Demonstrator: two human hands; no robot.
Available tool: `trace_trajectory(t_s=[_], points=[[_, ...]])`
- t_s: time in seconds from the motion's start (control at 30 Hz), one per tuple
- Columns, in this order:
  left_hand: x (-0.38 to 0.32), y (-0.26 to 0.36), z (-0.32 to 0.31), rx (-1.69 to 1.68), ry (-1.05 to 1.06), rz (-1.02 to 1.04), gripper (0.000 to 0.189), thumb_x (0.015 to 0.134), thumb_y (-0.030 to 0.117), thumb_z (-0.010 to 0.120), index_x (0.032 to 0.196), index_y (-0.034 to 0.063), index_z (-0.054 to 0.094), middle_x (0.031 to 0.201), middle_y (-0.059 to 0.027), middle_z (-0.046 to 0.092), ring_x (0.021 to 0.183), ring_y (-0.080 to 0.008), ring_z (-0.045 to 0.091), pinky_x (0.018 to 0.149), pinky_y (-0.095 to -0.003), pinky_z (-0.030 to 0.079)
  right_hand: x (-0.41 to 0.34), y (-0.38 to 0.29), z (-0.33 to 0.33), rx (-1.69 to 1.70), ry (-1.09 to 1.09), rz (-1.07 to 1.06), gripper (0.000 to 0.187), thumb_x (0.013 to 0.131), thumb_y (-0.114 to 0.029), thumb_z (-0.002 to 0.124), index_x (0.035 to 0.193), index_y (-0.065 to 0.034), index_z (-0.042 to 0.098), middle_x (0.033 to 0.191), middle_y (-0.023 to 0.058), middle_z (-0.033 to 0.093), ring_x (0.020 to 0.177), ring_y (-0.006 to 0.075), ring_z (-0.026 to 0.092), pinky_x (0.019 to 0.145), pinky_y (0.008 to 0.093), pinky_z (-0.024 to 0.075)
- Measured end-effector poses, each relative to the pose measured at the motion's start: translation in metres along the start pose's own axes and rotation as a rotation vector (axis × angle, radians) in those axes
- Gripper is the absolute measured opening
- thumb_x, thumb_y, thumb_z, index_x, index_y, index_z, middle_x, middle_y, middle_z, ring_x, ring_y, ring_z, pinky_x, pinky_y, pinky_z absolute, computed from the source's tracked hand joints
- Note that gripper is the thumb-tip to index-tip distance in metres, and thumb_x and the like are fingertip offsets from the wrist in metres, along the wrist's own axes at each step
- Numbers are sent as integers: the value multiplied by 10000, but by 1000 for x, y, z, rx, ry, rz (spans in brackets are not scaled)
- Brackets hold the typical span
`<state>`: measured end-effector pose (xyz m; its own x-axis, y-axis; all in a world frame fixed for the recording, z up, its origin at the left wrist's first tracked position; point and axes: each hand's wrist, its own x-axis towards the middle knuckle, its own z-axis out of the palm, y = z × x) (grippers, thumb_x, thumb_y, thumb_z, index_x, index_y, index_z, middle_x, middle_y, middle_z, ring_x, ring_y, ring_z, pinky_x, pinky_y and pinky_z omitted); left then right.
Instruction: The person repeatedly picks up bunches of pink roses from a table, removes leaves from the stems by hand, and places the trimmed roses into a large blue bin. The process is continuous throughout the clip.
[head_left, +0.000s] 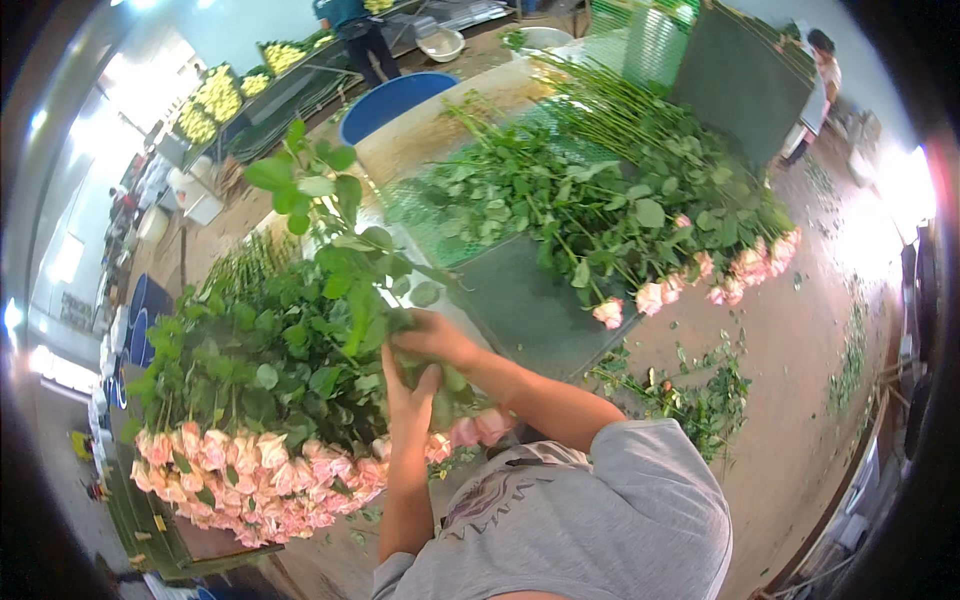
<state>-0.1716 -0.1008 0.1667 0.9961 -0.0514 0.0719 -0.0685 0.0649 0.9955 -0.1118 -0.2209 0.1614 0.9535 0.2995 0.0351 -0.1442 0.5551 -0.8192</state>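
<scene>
My left hand (409, 386) and my right hand (431, 337) are both around a few leafy rose stems (352, 255), just in front of my chest. The stems point up and away, and their pink heads (480, 427) hang by my shirt. Leaves partly hide the fingers of both hands. Left of my hands lies a large pile of pink roses (247, 480), blooms towards me. To the right, a looser heap of roses (622, 202) rests on green netting and a dark board, its blooms at the near right.
Leaf litter and cut stems (690, 397) lie on the floor at the right. A blue tub (397, 101) stands beyond the table (510, 300). A person (360, 37) is at the far racks, near yellow flowers (214, 101); another person (825, 71) stands at the far right.
</scene>
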Motion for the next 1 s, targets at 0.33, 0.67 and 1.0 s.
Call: trace_trajectory(t_s=[0.33,0.67,1.0], points=[[20,-51,16,-429,9,-464,409,773,15,636,1162,0,512,947,-129,621,697,-231,643,524,-307,533,-21,-75,-80,-1077,-55,-38,434,870,-340,580,1133,6,590,959,174,665,854,277,645,800,365,504],[3,-69,12,-440,204,-495,258,803,26,608,1059,31,572,838,-107,631,630,-216,630,493,-313,527,-30,-185,-402,-1978,651,349,433,899,-142,502,1312,-27,440,1142,196,583,991,380,572,861,477,485],[-6,-149,18,-532,182,-348,314,836,37,630,1134,16,536,971,-149,630,831,-253,637,684,-371,535,-34,-279,-360,-1638,353,99,299,775,-240,635,1027,-86,681,985,125,672,895,294,632,799,368,493]])
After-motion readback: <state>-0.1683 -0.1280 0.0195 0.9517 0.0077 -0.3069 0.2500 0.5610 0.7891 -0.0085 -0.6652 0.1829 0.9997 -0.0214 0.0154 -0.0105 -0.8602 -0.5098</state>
